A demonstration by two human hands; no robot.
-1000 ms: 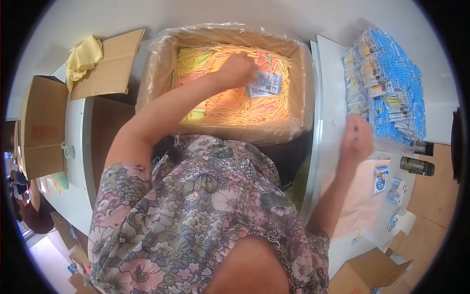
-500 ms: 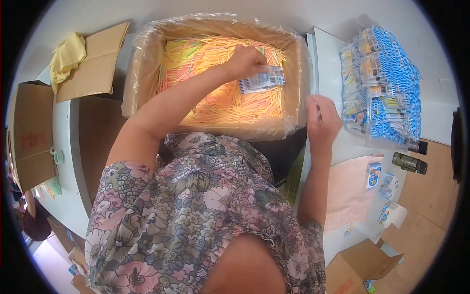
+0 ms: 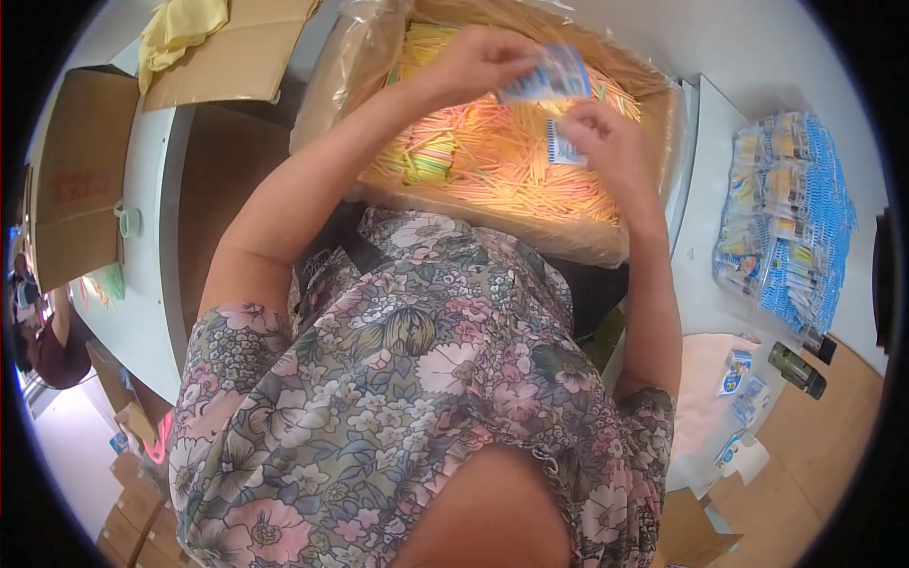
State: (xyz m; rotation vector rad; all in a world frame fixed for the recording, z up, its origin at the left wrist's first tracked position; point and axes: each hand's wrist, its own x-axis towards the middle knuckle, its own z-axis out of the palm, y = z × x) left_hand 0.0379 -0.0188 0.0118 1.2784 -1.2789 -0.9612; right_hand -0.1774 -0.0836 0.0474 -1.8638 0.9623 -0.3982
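Observation:
My left hand [image 3: 485, 62] pinches a small clear-and-blue plastic packet [image 3: 561, 78], which is blurred. Just to its right and lower, my right hand [image 3: 611, 142] has its fingers curled at a second small packet [image 3: 564, 148] with a blue striped edge; its fingertips are partly smeared by motion. Both hands are over a large cardboard box [image 3: 568, 239] lined with clear plastic film. Thin pink, yellow, orange and green sticks [image 3: 483, 180] fill the box in a loose heap, with a tidier yellow-green cluster at its left side.
Rows of blue-edged packets [image 3: 795, 218] stand on the white table at right. Near them are a dark green bottle [image 3: 795, 369] and a pink cloth [image 3: 705, 388]. To the left are an open carton [image 3: 80, 180], a yellow cloth [image 3: 185, 33] and a green cup [image 3: 129, 222].
My right hand has moved left from beside the box to over it, meeting the packets. My left hand has risen slightly with its packet. The whole view has shifted.

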